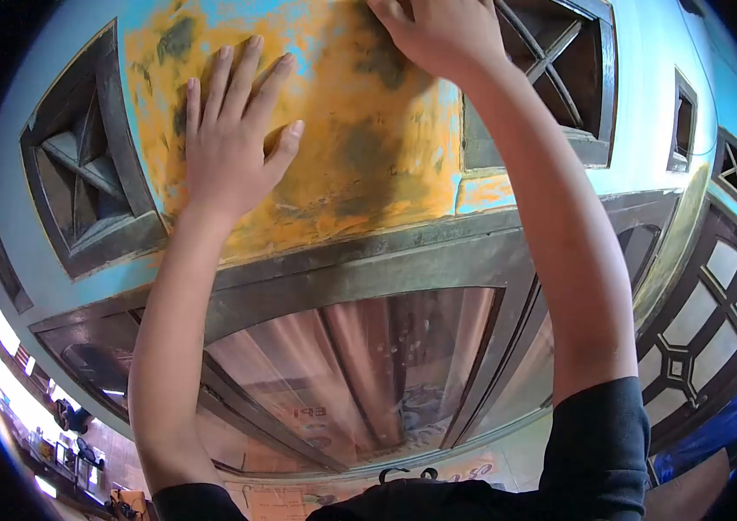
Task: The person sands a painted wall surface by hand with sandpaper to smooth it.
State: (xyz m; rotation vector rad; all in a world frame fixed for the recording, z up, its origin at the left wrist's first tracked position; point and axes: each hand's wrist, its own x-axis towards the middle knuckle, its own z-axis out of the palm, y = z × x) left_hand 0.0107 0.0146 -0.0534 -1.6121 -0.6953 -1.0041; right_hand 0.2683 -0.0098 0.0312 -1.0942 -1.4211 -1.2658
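Note:
My left hand (231, 143) lies open on the wall, its fingers spread and pointing up. Under it is a patchy yellow-orange wall section (334, 165) with dark smudges and bits of light blue paint. Higher up, my right hand (451, 39) is against or close to the same section, near its upper right. The top edge of the view cuts off most of its fingers, so anything held there is hidden. To the right of that hand is a dark wooden vent frame (605, 74) with crossed bars.
Another crossed-bar vent (82, 161) is set in the blue wall on the left. Below the painted section runs a wooden beam (368, 265) over a glass window (368, 373) with pinkish curtains. A panelled door (707, 313) stands at the right. Household items (73, 451) are at lower left.

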